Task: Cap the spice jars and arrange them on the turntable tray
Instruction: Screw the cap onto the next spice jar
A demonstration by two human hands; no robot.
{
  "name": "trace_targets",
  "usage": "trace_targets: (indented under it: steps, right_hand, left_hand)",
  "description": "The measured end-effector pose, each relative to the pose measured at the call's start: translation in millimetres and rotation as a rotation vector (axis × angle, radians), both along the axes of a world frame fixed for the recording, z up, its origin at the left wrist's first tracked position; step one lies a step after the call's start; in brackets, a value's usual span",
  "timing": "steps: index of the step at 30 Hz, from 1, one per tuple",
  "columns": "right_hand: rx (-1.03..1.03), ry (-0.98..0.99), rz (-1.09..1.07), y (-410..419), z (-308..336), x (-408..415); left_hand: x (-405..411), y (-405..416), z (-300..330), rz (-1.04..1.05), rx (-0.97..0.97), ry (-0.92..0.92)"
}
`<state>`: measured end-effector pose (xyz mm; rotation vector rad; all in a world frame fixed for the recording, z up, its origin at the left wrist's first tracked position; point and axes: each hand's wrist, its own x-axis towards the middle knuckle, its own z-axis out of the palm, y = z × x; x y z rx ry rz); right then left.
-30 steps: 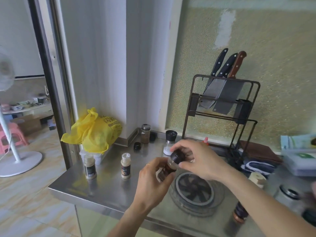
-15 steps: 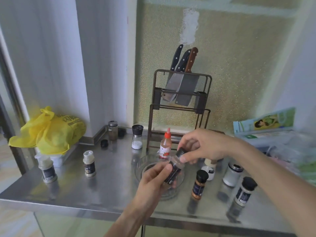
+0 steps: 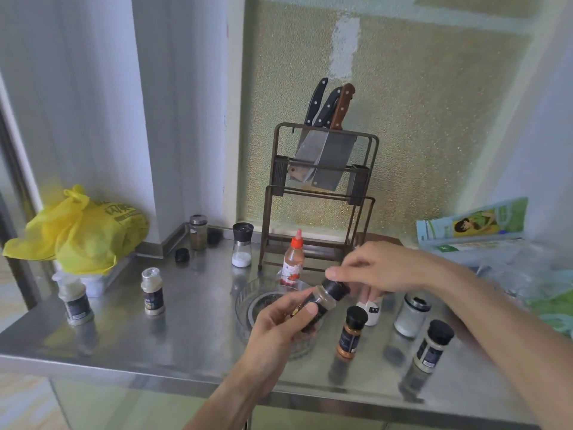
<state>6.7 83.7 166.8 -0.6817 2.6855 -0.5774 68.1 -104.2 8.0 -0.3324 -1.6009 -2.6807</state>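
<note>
We see two uncapped jars (image 3: pixel 152 290) far left on steel counter (image 3: pixel 192 330). Left hand (image 3: pixel 280 328) grips tilted spice jar (image 3: pixel 322 301) above clear turntable tray (image 3: pixel 248 297). Right hand (image 3: pixel 379 266) pinches its black cap (image 3: pixel 335 288). Capped jars (image 3: pixel 350 332) right.

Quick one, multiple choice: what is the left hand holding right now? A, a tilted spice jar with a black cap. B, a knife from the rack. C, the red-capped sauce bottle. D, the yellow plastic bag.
A: the left hand grips a tilted spice jar, with the right hand at its black cap.
</note>
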Motion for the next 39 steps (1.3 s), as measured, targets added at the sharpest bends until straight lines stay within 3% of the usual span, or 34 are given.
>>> trace_targets:
  steps: [3,8,10,14,18,22,26,29,35,39]
  right_hand:
    - [-0.119,-0.063,0.062,0.2,2.8,1.8]
    - [-0.027,0.001,0.012,-2.5,-1.4,3.8]
    - [-0.114,-0.025,0.054,-1.8,0.4,4.8]
    - [-0.028,0.006,0.001,-1.7,0.3,4.7]
    - [-0.121,-0.031,0.07,-1.9,1.7,6.7]
    - [-0.009,0.038,0.017,-4.3,-0.7,6.5]
    - [-0.113,-0.034,0.036,-6.2,-1.1,8.7]
    - [-0.057,0.033,0.008,-8.1,-2.0,6.4]
    - [-0.205,0.074,0.003,-13.6,-12.9,5.2]
    - [-0.153,0.193,-0.076,-17.1,-15.4,-8.1]
  left_hand:
    - [0.9,0.7,1.1,0.001,-0.005,0.012]
    - [2.0,0.3,0.8,-0.006,-0.001,0.016]
    - [2.7,0.6,1.5,-0.011,-0.001,0.03]
    - [4.9,1.0,2.8,-0.007,-0.015,0.043]
    - [5.6,-0.1,3.8,-0.008,0.004,0.029]
    - [4.9,-1.8,1.7,-0.007,0.013,0.022]
    - [4.5,-2.0,1.7,-0.004,0.005,0.034]
    - [5.3,-1.0,0.0,0.003,-0.024,0.04]
    - [0.5,3.5,-1.1,0.07,0.08,0.023]
    - [-14.8,5.6,9.6,0.234,-0.185,0.054]
